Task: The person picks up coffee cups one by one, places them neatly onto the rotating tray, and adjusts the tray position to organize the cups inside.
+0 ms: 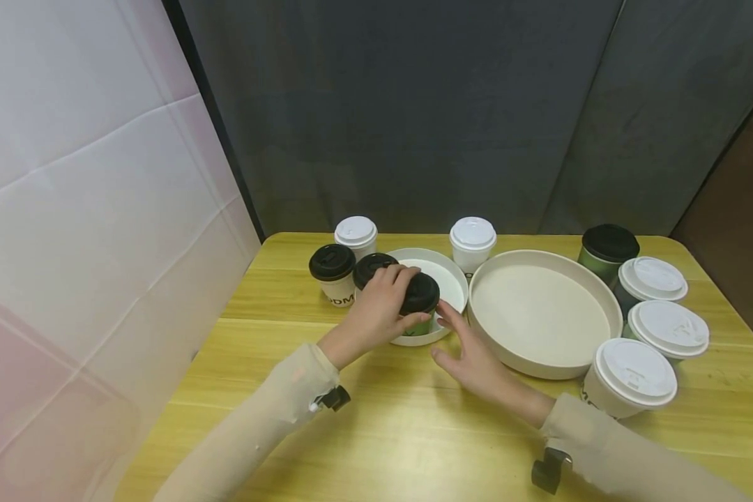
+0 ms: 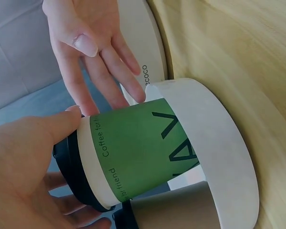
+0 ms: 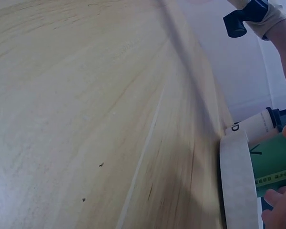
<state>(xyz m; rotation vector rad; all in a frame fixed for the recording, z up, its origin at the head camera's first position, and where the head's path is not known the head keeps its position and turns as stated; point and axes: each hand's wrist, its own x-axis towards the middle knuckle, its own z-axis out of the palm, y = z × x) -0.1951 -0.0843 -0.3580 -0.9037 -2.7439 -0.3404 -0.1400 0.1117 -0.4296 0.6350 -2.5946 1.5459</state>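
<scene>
In the head view, my left hand (image 1: 379, 307) grips a green paper coffee cup (image 1: 419, 324) by its black lid, thumb on the near side. The cup stands inside the small white round tray (image 1: 457, 279). In the left wrist view, the green cup (image 2: 138, 148) shows printed lettering, and a brown-grey cup (image 2: 176, 210) with a dark lid is beside it. My right hand (image 1: 473, 359) is at the cup's right side with fingers extended; whether the fingertips touch it I cannot tell. Another black lid (image 1: 370, 268) shows partly behind my left hand.
A larger cream round tray (image 1: 542, 314) adjoins the small one. Left stands a white cup with black lid (image 1: 334, 275); white-lidded cups (image 1: 355, 233) (image 1: 473, 240) stand behind. Along the right are a black-lidded green cup (image 1: 602, 254) and several white-lidded cups (image 1: 634, 376).
</scene>
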